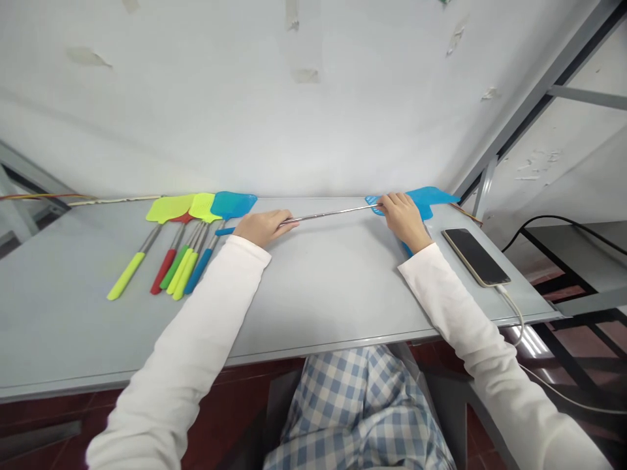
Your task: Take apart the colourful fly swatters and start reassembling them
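Note:
Between my hands a blue fly swatter's thin metal rod (333,213) is drawn out long, almost level above the table. My left hand (264,227) is closed round its blue handle, whose end sticks out to the left. My right hand (402,219) grips the rod's other end beside the perforated blue head, which is partly hidden. Under and behind that hand lies another blue swatter (434,196), its handle mostly covered by my wrist. To the left, several swatters lie side by side: a yellow-green one (126,275), a red one (164,271), a green one, others yellow-green, and a blue one (198,271).
A phone (476,256) with a white charging cable (513,303) lies at the right end of the grey table (318,294). The white wall (323,143) stands along the table's back edge. Metal frame bars (533,104) rise at the right.

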`<state>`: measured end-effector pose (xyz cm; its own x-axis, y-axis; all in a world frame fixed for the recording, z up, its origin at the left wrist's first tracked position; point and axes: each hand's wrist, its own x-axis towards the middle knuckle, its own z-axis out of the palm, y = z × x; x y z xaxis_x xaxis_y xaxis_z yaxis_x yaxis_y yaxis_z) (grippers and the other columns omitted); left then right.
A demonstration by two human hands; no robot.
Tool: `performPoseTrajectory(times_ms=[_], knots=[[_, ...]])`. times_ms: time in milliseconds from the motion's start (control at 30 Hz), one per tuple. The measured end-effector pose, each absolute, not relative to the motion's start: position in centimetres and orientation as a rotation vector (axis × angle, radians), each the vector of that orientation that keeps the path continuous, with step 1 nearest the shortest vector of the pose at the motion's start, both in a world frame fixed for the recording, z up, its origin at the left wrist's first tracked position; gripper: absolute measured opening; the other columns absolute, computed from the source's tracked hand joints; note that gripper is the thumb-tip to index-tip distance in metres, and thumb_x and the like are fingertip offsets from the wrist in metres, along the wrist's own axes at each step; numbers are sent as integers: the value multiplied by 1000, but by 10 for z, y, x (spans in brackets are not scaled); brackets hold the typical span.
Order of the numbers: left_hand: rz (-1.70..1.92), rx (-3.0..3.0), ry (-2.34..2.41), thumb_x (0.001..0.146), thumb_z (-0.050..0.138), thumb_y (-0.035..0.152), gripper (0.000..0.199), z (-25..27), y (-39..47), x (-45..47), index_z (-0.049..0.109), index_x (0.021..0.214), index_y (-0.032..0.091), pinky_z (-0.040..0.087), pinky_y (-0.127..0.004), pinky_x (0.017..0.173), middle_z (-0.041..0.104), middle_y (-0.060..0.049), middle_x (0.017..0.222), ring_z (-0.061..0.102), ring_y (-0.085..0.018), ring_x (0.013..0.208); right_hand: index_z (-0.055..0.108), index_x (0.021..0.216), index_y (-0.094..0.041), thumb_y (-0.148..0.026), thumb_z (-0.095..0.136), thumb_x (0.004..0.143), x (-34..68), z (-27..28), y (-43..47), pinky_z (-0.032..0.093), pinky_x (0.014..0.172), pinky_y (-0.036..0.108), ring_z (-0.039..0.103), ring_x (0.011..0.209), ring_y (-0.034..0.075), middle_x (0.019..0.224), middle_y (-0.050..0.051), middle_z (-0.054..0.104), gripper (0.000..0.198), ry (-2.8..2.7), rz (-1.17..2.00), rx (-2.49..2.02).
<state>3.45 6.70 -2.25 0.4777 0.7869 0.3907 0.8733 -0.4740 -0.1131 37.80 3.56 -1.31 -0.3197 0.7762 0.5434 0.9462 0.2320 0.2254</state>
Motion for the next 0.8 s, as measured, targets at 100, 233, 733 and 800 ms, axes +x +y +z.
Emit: performPoseTrajectory(times_ms=[100, 233, 733, 800], knots=[[-405, -2402, -1507, 94, 36, 57, 45, -21, 70, 27, 66, 95, 23, 25, -28, 54, 73, -6, 93, 66, -19, 83, 61, 102, -16, -33, 30, 100, 382, -17, 38, 34, 86, 35, 52, 90, 25, 95, 11, 64, 36, -2203, -787, -1633], [-299, -2429, -1678, 90, 38, 63, 46, -18, 76, 15, 65, 94, 25, 28, -26, 55, 73, -4, 89, 65, -19, 80, 65, 100, -16, -30, 36, 98, 390, -25, 38, 31, 97, 43, 53, 93, 26, 91, 11, 65, 32, -2122, -873, -1766], [-98, -2439, -1764, 91, 27, 59, 54, -11, 65, 21, 68, 92, 24, 31, -30, 61, 71, -9, 78, 65, -26, 82, 69, 91, -24, -20, 40, 97, 397, -5, 29, 27, 81, 35, 56, 80, 19, 85, 3, 72, 30, -2226, -757, -1713], [-116, -2444, -1708, 92, 26, 58, 55, -13, 62, 30, 69, 92, 24, 32, -30, 61, 71, -9, 77, 65, -26, 80, 69, 90, -24, -16, 39, 97, 384, -6, 28, 25, 82, 34, 57, 80, 17, 84, 2, 72, 32, -2289, -720, -1622]])
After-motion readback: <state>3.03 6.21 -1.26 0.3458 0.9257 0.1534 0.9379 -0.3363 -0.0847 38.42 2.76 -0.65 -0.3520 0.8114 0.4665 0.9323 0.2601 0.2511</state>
